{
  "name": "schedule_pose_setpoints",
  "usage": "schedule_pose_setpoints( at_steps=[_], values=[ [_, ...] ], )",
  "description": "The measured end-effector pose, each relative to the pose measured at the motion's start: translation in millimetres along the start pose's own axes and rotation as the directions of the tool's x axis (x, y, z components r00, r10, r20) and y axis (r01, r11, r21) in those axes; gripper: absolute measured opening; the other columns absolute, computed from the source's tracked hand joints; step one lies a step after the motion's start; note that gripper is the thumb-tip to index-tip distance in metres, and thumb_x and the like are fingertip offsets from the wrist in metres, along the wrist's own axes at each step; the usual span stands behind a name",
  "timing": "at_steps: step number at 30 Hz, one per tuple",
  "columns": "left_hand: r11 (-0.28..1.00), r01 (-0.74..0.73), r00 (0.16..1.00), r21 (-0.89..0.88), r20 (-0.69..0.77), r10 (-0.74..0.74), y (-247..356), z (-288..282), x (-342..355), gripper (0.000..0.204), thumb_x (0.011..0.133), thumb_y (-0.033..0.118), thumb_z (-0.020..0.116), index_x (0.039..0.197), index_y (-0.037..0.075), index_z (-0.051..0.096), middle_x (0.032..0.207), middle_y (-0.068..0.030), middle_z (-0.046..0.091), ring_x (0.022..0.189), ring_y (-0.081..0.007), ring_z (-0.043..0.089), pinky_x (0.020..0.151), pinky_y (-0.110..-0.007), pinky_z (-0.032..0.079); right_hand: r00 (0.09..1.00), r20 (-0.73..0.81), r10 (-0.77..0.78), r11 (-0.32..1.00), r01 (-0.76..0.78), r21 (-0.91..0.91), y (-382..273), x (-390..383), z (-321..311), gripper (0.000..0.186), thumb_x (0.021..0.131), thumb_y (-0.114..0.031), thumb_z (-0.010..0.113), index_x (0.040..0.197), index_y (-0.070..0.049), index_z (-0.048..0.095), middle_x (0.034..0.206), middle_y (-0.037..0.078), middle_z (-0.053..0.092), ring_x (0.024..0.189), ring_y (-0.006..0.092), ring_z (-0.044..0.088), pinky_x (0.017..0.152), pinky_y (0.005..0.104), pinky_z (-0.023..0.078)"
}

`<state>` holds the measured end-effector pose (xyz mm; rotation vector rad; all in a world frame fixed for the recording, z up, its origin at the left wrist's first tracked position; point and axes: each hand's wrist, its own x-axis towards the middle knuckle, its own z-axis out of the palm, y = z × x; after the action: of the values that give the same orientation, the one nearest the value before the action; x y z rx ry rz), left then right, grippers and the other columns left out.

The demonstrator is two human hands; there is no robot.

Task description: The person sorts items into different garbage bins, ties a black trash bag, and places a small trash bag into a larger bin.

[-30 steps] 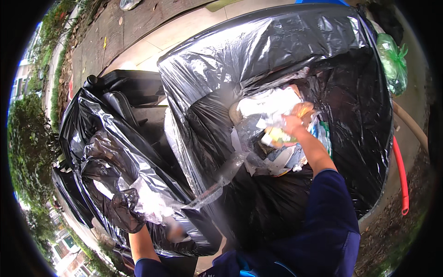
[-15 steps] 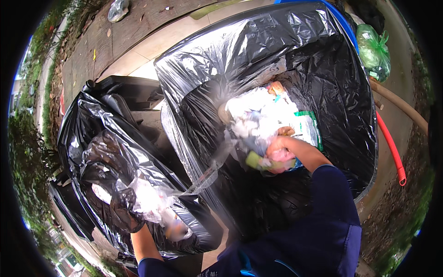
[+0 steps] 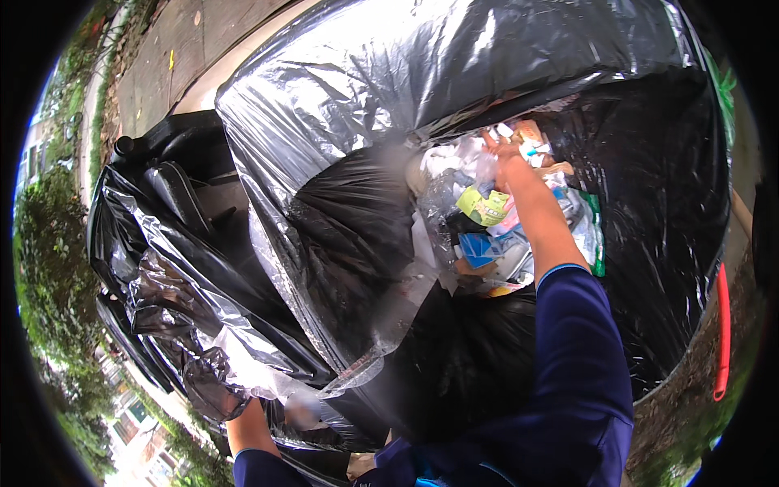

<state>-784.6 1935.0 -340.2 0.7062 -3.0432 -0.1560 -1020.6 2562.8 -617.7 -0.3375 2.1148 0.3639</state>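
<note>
My right hand (image 3: 505, 154) reaches into a large bin lined with a black bag (image 3: 649, 187). Its fingers are stretched out over white plastic litter (image 3: 454, 158) at the far side of a waste heap. Around the wrist lie a yellow-green wrapper (image 3: 484, 204), a blue packet (image 3: 480, 248) and a green-edged clear package (image 3: 596, 235). My left hand (image 3: 215, 388), at the lower left, is covered by a thin dark plastic bag, and its fingers are mostly hidden. It appears closed on a clear plastic bag (image 3: 260, 369), which stretches right toward the large bin's rim.
A smaller bin lined with black plastic (image 3: 122, 235) stands close on the left. Wooden boards (image 3: 187, 49) lie at the far left. To the right are a red tube (image 3: 722, 333) and part of a green bag (image 3: 722, 89).
My right hand has let go of the pinkish plastic and moved farther up the heap. The yellow-green wrapper and blue packet show more. The view has shifted closer over the large bin.
</note>
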Motion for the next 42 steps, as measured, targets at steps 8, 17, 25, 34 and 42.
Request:
schedule_pose_setpoints(
  at_steps=[8,17,25,34,42],
  values=[
    [0.999,-0.044,0.999,0.014,0.029,0.043,6.6,12.4,9.1,0.067,0.075,0.030,0.055,0.133,0.001,0.036,0.137,-0.0205,0.038,0.132,-0.0366,0.025,0.112,-0.047,0.009,0.926,-0.348,0.146,0.876,0.042,0.480,-26.8,2.9,52.6,0.035,0.075,-0.007,0.056,0.110,-0.009,0.051,0.102,0.014,0.060,0.087,0.0299,0.061,0.079,0.0370,0.050],
    [0.983,-0.172,0.975,0.066,0.150,0.161,25.6,59.7,40.6,0.067,0.076,0.031,0.054,0.133,0.002,0.036,0.137,-0.0201,0.038,0.132,-0.0365,0.025,0.112,-0.047,0.009,0.965,-0.085,0.250,0.555,-0.071,0.829,-23.1,-162.2,79.8,0.038,0.081,-0.031,0.049,0.107,-0.003,0.056,0.095,0.020,0.062,0.084,0.0338,0.061,0.078,0.0410,0.048],
    [0.894,-0.379,0.867,0.237,0.428,0.255,62.9,87.4,78.0,0.067,0.076,0.033,0.054,0.133,0.002,0.036,0.137,-0.0197,0.038,0.132,-0.0364,0.025,0.112,-0.047,0.009,0.861,-0.366,0.354,0.459,0.181,0.870,32.7,-312.5,27.7,0.047,0.085,-0.040,0.044,0.112,-0.003,0.054,0.097,0.023,0.062,0.087,0.0366,0.061,0.078,0.0413,0.047],
    [0.726,-0.681,0.640,0.100,0.562,0.524,45.6,97.6,100.8,0.075,0.078,0.052,0.049,0.132,0.001,0.039,0.135,-0.0193,0.041,0.130,-0.0363,0.029,0.112,-0.044,0.011,0.514,-0.591,0.621,0.296,0.545,0.785,-34.9,-512.7,-105.5,0.044,0.084,-0.039,0.046,0.110,-0.005,0.054,0.095,0.021,0.062,0.087,0.0361,0.061,0.079,0.0406,0.047],
    [0.595,-0.748,0.563,-0.295,0.196,0.803,-12.3,7.8,53.9,0.073,0.073,0.039,0.064,0.131,0.002,0.039,0.132,-0.0181,0.044,0.121,-0.0333,0.043,0.100,-0.040,0.037,0.347,-0.803,0.485,0.296,0.798,0.524,-169.1,-588.0,-242.7,0.042,0.083,-0.039,0.048,0.108,-0.007,0.055,0.094,0.020,0.063,0.088,0.0356,0.061,0.079,0.0399,0.046]
  ],
)
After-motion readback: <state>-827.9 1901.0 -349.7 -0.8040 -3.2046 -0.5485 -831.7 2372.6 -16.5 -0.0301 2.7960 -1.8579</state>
